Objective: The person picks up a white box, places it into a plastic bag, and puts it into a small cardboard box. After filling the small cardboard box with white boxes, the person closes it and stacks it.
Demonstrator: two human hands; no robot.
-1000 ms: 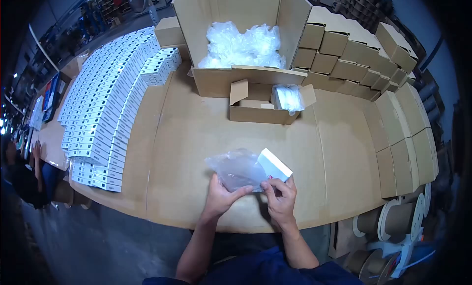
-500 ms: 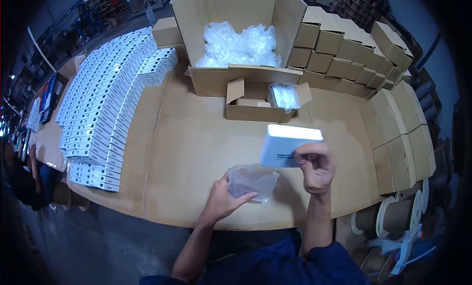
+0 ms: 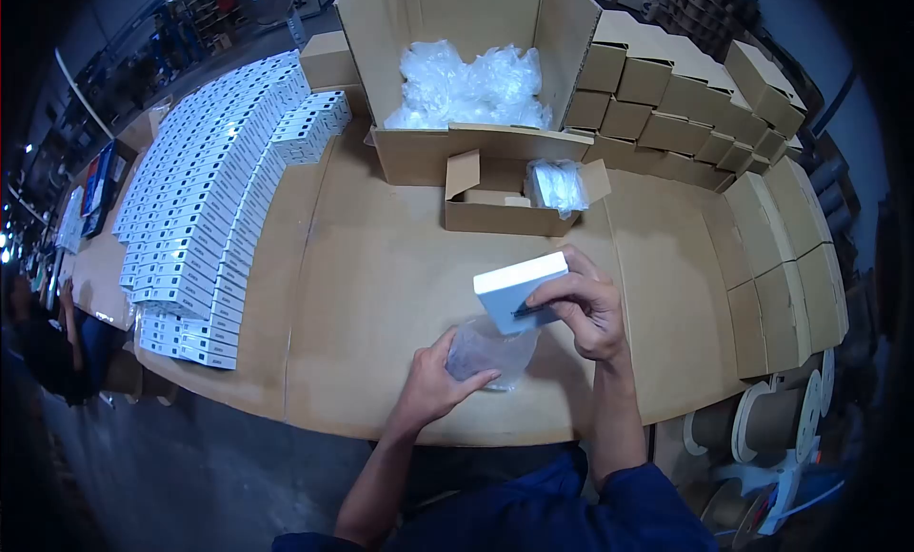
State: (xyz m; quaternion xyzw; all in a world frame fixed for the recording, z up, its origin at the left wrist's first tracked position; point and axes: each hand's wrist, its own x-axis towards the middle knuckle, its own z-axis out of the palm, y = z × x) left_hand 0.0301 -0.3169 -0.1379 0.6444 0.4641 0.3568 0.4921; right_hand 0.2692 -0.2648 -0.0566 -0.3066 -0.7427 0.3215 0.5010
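My left hand (image 3: 428, 381) is closed on a clear plastic bag (image 3: 495, 360), thumb across its front, close over the cardboard-covered table (image 3: 381, 285). Between the thumb and fingers of my right hand (image 3: 590, 309) is a small white box (image 3: 509, 290) with dark print, tilted. Its lower corner overlaps the upper edge of the bag in this view. Behind both hands stands an open small carton (image 3: 505, 220), with bagged white boxes (image 3: 559, 187) at its right end.
A large open carton (image 3: 481, 142) full of clear plastic bags (image 3: 466, 85) stands at the back. Stacked white boxes (image 3: 200, 209) line the left side. Brown cartons (image 3: 657, 104) fill the back right, and more cartons (image 3: 785, 266) stand at the right edge. Another person (image 3: 48, 342) is at far left.
My right hand has brought the white box left and tilted it, its lower edge now over the bag's top. My left hand holds the bag in nearly the same place.
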